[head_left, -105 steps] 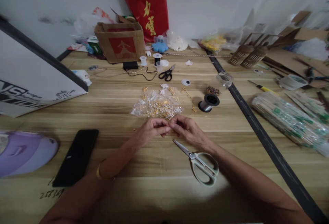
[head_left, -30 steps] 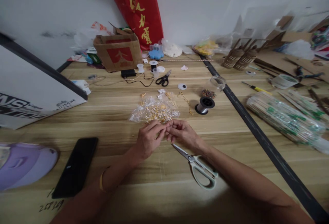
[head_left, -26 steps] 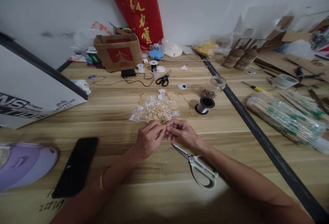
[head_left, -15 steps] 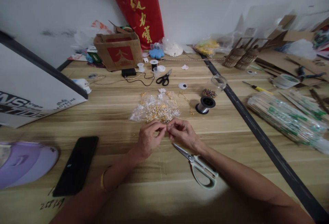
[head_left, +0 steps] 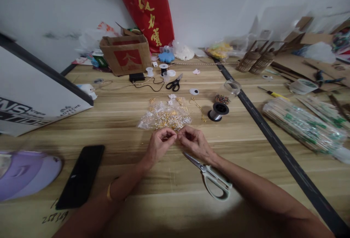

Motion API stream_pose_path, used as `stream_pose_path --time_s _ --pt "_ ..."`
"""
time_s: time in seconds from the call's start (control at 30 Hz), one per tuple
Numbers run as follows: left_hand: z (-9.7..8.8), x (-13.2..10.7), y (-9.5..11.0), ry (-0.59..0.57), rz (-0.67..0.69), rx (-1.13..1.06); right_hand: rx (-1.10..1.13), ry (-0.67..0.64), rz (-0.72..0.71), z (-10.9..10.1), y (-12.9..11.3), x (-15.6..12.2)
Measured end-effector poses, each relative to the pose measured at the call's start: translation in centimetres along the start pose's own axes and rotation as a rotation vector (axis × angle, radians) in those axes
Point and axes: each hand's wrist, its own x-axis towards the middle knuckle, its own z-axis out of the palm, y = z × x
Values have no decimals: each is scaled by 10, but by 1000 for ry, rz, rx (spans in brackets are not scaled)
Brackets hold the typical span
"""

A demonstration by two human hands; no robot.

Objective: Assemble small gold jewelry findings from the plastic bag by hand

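My left hand [head_left: 161, 144] and my right hand [head_left: 195, 142] meet fingertip to fingertip over the wooden table. Each is closed in a pinch, and whatever lies between the fingers is too small or hidden to name. Just beyond them is a pile of gold and silver beads and findings [head_left: 172, 117], partly in clear plastic bags [head_left: 146, 120]. A gold chain [head_left: 199, 108] lies right of the pile, beside a spool of silvery wire [head_left: 218, 111]. Scissors with pale green handles [head_left: 216, 183] rest below my right hand, blades pointing up-left.
A black phone [head_left: 80, 176] and a purple object [head_left: 30, 174] lie at left. Black scissors [head_left: 174, 83] and a clear jar of small beads [head_left: 226, 92] stand farther back. Plastic-wrapped sticks [head_left: 303, 125] lie right of a dark strip [head_left: 262, 132]. A paper bag [head_left: 125, 54] stands behind.
My left hand has shifted and turned slightly, its fingers still pinched near the right fingertips. My right hand and the things on the table look almost the same.
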Motion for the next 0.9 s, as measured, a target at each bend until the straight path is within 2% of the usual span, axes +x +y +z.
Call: stream_pose_path --time_s 0.27,0.67,0.9 --pt "0 0 -3 -11 -27 -26 132 -11 62 2 3 2" --pt "1 0 -5 -24 39 92 75 -25 57 1 1 1" --pt "1 1 -9 -60 7 33 195 -46 101 1 -1 1"
